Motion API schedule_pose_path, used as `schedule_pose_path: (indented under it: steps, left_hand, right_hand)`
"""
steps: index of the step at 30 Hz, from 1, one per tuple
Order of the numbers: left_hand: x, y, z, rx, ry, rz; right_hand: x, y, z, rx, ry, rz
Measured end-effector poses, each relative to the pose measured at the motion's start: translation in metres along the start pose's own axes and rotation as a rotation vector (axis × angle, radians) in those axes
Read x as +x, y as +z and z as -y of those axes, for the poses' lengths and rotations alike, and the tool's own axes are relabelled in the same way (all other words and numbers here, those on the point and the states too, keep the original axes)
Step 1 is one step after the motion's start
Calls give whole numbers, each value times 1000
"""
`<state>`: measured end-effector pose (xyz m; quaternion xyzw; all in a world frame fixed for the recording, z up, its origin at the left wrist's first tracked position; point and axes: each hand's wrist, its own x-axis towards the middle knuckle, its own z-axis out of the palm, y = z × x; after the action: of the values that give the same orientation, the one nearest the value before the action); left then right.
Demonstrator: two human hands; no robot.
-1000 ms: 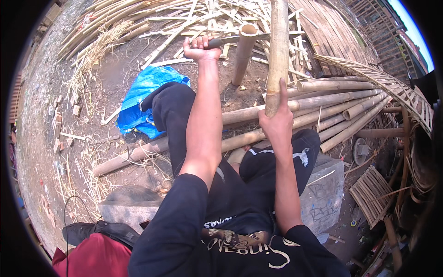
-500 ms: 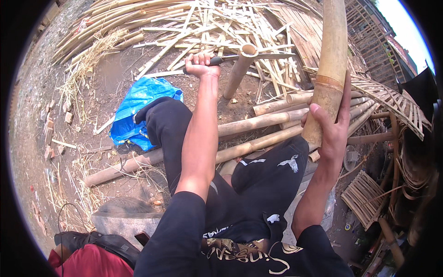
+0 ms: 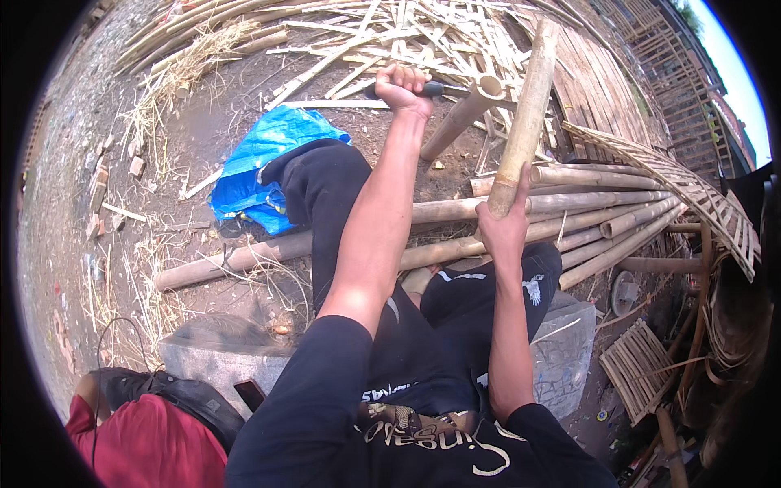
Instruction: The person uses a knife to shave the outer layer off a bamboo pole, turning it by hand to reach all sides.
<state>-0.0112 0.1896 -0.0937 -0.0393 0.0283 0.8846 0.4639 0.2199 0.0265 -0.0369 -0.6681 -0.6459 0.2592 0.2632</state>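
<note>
My left hand (image 3: 404,89) is closed round the black handle of a long-bladed knife (image 3: 432,89), thumb side turned away from me. The blade points right and crosses at the top of an upright bamboo post (image 3: 455,124) standing in the ground; the post hides part of the blade. In my right hand (image 3: 503,229) is a thick bamboo pole (image 3: 529,102), gripped near its lower end. The pole slants up and away, just right of the post, and covers the knife's tip. Whether pole and blade touch, I cannot tell.
Bamboo poles (image 3: 598,199) lie across the ground beyond my legs. A blue plastic sheet (image 3: 281,138) is left of my knee. Split strips (image 3: 415,41) are heaped at the back. Close by stand a stone block (image 3: 565,350), a phone (image 3: 250,395) and a person in red (image 3: 150,447).
The bamboo pole has swung forward and down, away from me, toward the post and knife. My right hand has moved with it to the left. My left hand keeps the knife.
</note>
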Motion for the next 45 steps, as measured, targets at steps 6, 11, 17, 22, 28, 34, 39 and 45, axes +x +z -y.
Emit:
schedule_pose_path:
  steps: [6,11,17,22,28,34,39,45]
  left_hand:
    - [-12,-1,10,26,-54,-39]
    - [-16,-8,-20,618,-221,-383]
    - [-27,0,-31,1813,597,-508]
    - [-40,27,-37,2305,321,448]
    - [-47,40,-66,2563,55,914]
    - [-40,27,-51,2310,-107,718]
    - [-26,10,-66,2044,17,357]
    - [-33,13,-75,2236,-86,272]
  right_hand:
    - [-31,10,-26,114,-140,-141]
    - [-24,19,-31,-11,-250,-179]
    - [-15,18,-31,60,-227,-183]
    - [-12,5,-39,105,-128,-169]
    - [-10,-1,-38,240,-82,-60]
    - [-5,3,-55,198,-111,-132]
    - [-7,-4,-49,560,-119,11]
    - [-20,-83,40,807,-235,-153]
